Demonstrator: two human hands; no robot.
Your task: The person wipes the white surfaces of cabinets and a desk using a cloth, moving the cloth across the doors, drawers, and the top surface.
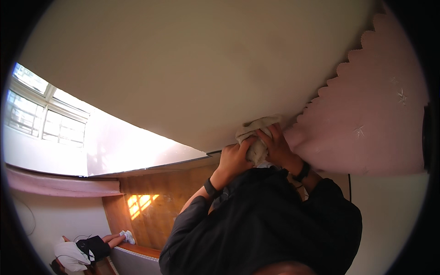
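A crumpled, pale beige cloth (257, 151) is bunched between my two hands. My left hand (235, 156) grips its near left side, thumb pressed into the folds. On the other side my right hand (277, 146) spreads its fingers over the cloth and holds it from the right. The cloth's upper fold lies against or just before the lower edge of a broad, plain off-white surface (192, 68); I cannot tell whether they touch. Dark bands circle both my wrists.
Pink fabric with a scalloped edge (364, 99) hangs close by my right hand. Barred windows (44, 106) let in bright light at left. Below lies a brown wooden floor (165, 199) with a sunlit patch. Another person (82, 252) is at the lower left, by a grey padded piece (134, 263).
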